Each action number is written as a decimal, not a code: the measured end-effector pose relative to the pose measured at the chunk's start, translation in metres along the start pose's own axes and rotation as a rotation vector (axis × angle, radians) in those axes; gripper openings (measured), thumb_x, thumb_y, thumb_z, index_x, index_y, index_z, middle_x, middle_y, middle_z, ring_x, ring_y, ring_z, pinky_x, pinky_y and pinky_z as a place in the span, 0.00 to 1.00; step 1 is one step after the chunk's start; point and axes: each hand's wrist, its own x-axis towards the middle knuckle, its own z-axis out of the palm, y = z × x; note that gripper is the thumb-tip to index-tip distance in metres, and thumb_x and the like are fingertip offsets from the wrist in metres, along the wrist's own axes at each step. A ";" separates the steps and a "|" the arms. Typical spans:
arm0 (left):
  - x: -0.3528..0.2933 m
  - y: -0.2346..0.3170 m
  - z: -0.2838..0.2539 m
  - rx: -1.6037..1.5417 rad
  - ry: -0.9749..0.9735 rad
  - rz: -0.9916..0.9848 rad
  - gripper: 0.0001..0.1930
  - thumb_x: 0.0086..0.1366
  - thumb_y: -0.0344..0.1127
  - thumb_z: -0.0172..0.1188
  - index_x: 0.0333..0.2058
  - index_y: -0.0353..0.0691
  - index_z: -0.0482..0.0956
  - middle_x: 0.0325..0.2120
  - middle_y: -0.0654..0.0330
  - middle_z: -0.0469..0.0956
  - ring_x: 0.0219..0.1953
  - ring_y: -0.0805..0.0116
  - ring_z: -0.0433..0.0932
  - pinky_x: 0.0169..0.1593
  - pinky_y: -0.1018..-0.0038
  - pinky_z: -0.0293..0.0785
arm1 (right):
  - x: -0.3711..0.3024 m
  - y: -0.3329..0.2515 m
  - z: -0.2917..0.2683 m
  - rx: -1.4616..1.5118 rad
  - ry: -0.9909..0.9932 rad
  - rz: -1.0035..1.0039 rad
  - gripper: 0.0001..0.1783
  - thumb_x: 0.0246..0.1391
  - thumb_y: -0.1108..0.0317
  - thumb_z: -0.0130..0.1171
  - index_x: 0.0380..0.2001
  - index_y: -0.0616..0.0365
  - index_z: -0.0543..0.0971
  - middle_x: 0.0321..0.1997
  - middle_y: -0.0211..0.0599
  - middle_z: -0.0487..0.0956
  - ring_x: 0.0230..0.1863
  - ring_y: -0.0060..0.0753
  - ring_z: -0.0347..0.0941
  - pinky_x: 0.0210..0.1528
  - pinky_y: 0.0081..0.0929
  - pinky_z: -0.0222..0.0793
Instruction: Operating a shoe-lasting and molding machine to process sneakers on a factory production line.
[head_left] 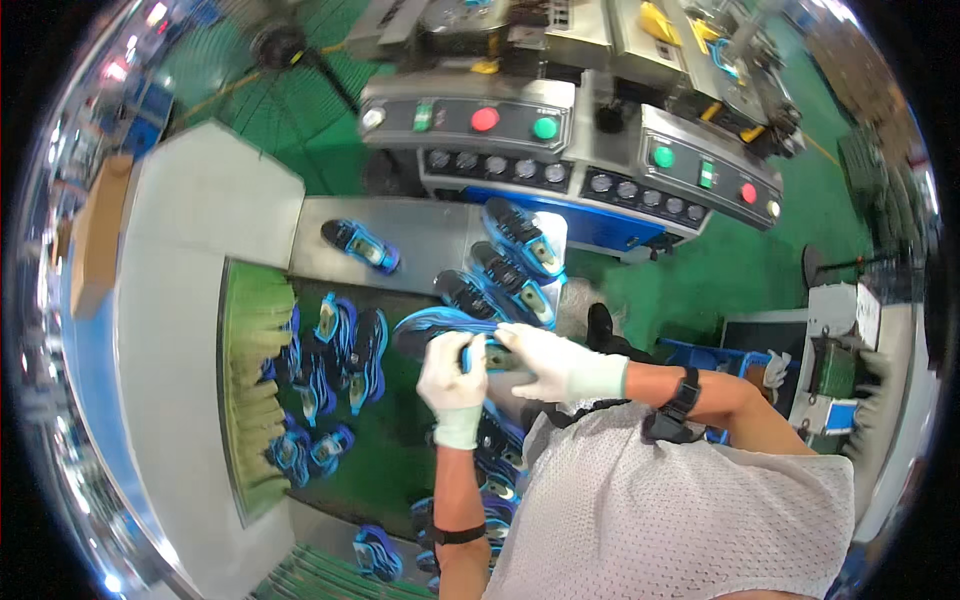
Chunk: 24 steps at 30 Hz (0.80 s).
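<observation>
Over the green belt [390,440], fabric-gloved left hand [451,376] grips a curved, streaked shoe [428,326]; right hand [552,364] apparently too.

Legible wording: none; every marking in view is too small or blurred to read.
Left control panel [460,118]: tiny pale marks near the green button [545,128], illegible.
Right control panel [730,178]: any lettering around its buttons and switch too small to make out.
Round gauges [497,165]: a row beneath each panel, faces too small to read.
Machine top: a pale plate [560,14] with dark marks, blurred.
White sheet [868,312]: on the equipment at far right, content unreadable.
Held shoe [430,328]: a pale patch inside, its print indistinct.
</observation>
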 end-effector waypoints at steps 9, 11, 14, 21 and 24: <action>0.117 0.222 0.155 -0.544 -0.473 0.406 0.24 0.58 0.25 0.68 0.54 0.33 0.76 0.51 0.49 0.77 0.42 0.59 0.82 0.46 0.69 0.79 | -0.099 0.092 -0.184 0.780 0.538 0.436 0.34 0.54 0.60 0.69 0.61 0.63 0.70 0.52 0.37 0.81 0.51 0.28 0.76 0.56 0.29 0.72; 0.141 0.244 0.194 -0.551 -0.369 0.517 0.25 0.60 0.22 0.65 0.57 0.33 0.74 0.52 0.50 0.77 0.44 0.62 0.82 0.48 0.71 0.79 | -0.139 0.107 -0.214 0.970 0.659 0.448 0.31 0.56 0.62 0.68 0.59 0.64 0.72 0.52 0.34 0.80 0.50 0.25 0.75 0.55 0.27 0.72; 0.169 0.269 0.244 -0.726 -0.414 0.230 0.21 0.68 0.22 0.58 0.59 0.33 0.73 0.50 0.56 0.79 0.50 0.68 0.80 0.55 0.72 0.75 | -0.195 0.116 -0.245 1.155 0.894 0.453 0.26 0.55 0.66 0.67 0.55 0.66 0.76 0.50 0.35 0.80 0.47 0.24 0.76 0.52 0.26 0.73; 0.228 0.320 0.366 -0.667 -0.499 0.188 0.21 0.71 0.29 0.58 0.61 0.31 0.70 0.56 0.49 0.76 0.58 0.62 0.76 0.62 0.68 0.71 | -0.268 0.152 -0.294 1.196 1.314 0.386 0.31 0.49 0.68 0.68 0.56 0.66 0.74 0.48 0.35 0.82 0.45 0.27 0.78 0.51 0.29 0.75; 0.254 0.329 0.433 -0.577 -0.554 0.245 0.25 0.69 0.34 0.61 0.61 0.30 0.70 0.57 0.47 0.75 0.60 0.58 0.75 0.64 0.65 0.69 | -0.283 0.179 -0.287 1.229 1.438 0.408 0.31 0.48 0.69 0.67 0.56 0.66 0.74 0.48 0.35 0.82 0.44 0.28 0.79 0.50 0.29 0.76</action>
